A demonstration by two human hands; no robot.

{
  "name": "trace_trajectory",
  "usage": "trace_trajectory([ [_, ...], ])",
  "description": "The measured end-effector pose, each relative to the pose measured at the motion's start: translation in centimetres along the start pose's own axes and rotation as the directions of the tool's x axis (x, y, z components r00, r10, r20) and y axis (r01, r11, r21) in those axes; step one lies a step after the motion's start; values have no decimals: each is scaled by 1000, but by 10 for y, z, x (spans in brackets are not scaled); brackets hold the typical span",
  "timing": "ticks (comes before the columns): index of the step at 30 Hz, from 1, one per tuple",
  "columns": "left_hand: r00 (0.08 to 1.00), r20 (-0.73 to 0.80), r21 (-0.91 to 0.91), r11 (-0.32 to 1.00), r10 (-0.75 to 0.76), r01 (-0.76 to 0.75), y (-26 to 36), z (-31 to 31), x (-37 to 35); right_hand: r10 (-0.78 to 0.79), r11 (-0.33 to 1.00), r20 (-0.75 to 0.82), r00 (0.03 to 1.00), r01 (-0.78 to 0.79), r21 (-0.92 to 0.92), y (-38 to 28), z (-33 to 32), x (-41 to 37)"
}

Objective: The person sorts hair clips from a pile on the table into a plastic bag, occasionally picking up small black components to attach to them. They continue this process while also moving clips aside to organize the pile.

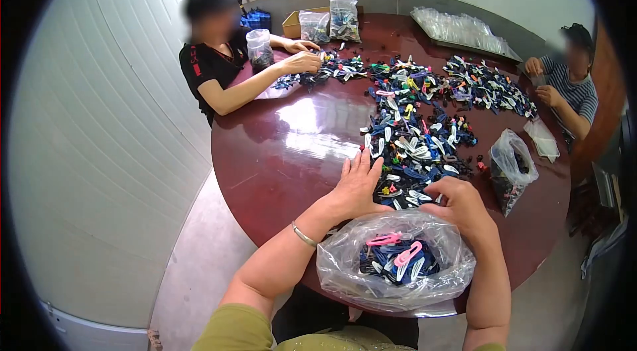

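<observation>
While your left hand [358, 186] lies flat, fingers [363, 162] spread, left of the hair clips [413, 142], your right hand [464, 208] curls over their near edge; grasp unclear.

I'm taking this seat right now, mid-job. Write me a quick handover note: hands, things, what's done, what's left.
Left hand: open, flat on the table beside the clip pile.
Right hand: fingers curled at the pile's near edge, above the bag; whether it grips anything is hidden.
Done: some clips, pink ones on top, lie in the open bag.
Left: most of the pile lies loose across the table.
</observation>
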State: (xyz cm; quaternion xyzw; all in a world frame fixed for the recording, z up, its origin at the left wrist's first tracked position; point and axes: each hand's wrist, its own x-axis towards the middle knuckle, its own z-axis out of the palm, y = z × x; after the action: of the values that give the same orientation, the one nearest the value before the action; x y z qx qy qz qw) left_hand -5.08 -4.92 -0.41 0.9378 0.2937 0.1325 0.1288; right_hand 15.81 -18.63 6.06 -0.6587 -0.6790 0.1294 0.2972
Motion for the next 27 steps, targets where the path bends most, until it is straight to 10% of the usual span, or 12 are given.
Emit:
trace_trajectory([
  [6,997,-80,-85,996,3,-9,7,-1,7,-21,991,3,1000,21,-130,11,23,11],
  [12,987,-158,-98,994,25,-41,8,-3,7,157,947,-71,985,-130,294,15,25,15],
  [15,989,-143,-69,997,21,-31,7,-2,7,19,945,-245,969,63,321,20,23,16],
  [23,999,-50,-103,995,-10,5,17,-20,6,413,656,-208,886,-132,743,-5,-6,14],
  [27,996,-92,-42,999,-4,0,14,-14,6,290,509,-234,928,57,859,-5,-16,5],
])
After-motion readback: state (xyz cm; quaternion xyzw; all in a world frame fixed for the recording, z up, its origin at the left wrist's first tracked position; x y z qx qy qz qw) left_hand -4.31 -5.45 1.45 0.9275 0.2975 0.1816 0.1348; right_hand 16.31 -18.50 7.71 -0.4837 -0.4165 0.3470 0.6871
